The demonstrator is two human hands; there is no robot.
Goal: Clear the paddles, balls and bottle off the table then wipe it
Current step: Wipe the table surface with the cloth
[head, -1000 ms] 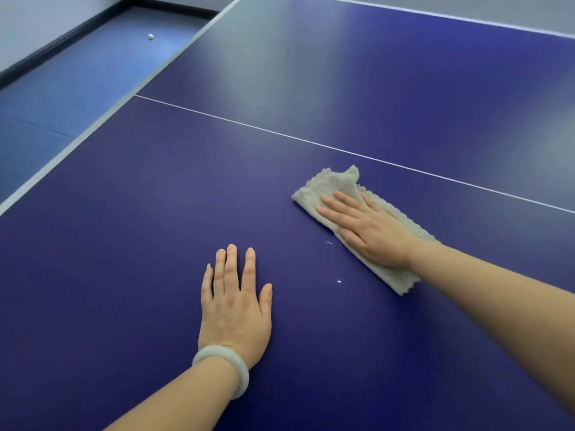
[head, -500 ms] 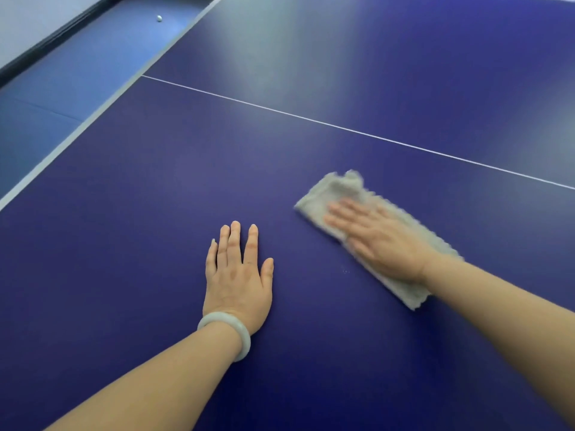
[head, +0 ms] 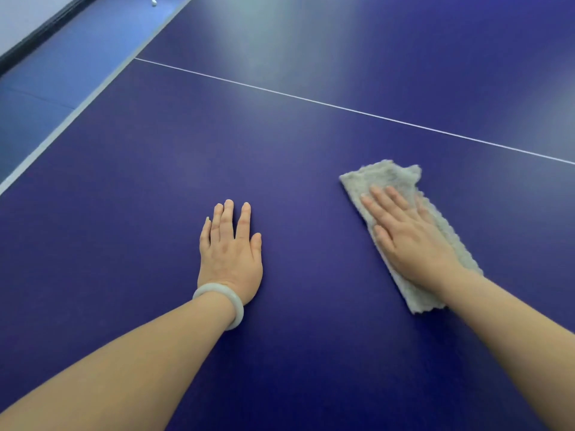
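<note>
The folded grey fleecy cloth [head: 384, 178] lay flat on the dark blue table-tennis table [head: 124, 244], on the right of the near half, just short of the thin white line [head: 342, 106] that crossed the surface. The right hand [head: 407, 234] rested on top of it, palm down, with fingers straight and slightly spread, pinching nothing. The far and near ends of the cloth showed beyond the hand. The left hand [head: 230, 247], with a pale smooth bangle [head: 231, 301] at the wrist, lay flat on the bare surface to the left, well apart from the cloth. Its fingers were straight and mostly close together, and it held nothing. No paddle, ball or bottle was visible on the part of the table in view. A small white ball [head: 154, 2] lay on the blue floor [head: 77, 57] beyond the far left edge. By this evidence, clearing appeared complete and wiping was the step in hand. The cloth looked light, soft and limp, and would probably bunch or unfold if pushed from one edge only. Control was best taken by flat downward pressure over its middle, as shown, with the fingers covering the leading end. The table looked hard and smooth, so the cloth should have slid readily; too light a pressure risked the hand slipping over the fabric.
</note>
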